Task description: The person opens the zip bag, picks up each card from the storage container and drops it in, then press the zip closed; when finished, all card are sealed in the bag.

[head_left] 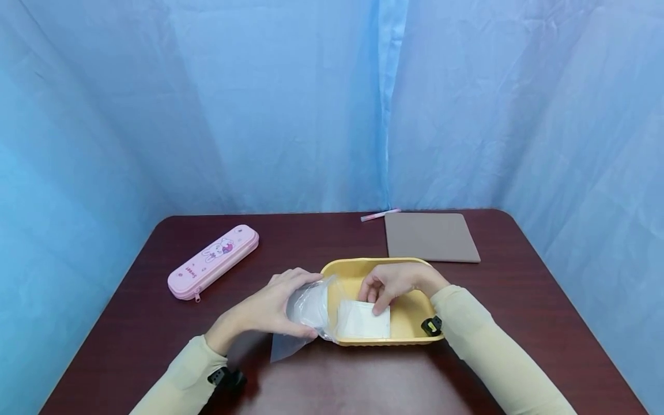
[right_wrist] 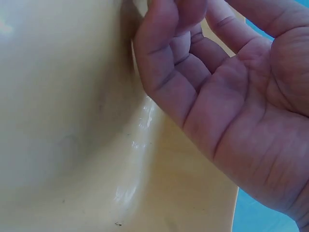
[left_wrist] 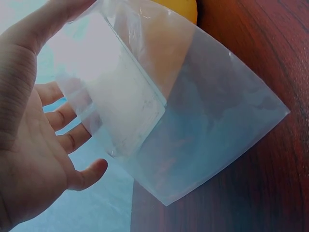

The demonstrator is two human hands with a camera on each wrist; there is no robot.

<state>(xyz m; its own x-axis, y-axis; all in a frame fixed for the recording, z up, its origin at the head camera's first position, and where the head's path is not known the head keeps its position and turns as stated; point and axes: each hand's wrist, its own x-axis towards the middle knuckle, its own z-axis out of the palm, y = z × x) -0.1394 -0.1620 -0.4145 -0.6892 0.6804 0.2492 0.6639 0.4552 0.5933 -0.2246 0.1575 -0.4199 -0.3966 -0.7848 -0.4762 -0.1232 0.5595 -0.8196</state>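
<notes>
The left hand (head_left: 270,308) curls its fingers (left_wrist: 58,118) around a clear, thin plastic bag (left_wrist: 193,121) near the bench's front edge, mouth against the yellow plastic tray (head_left: 410,323). The right hand (head_left: 391,282) pinches a flat white packet (head_left: 363,321) lying in the tray. Both look light, limp and slippery; the packet's edge and the bag's rim seem the best holds.

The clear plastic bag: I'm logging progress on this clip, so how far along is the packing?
Already done: the clear plastic bag holds one white square pad. In hand: the left hand holds the bag's mouth at the yellow tray, while the right hand touches a second white pad lying in the tray. Left: that pad is not yet in the bag.
</notes>
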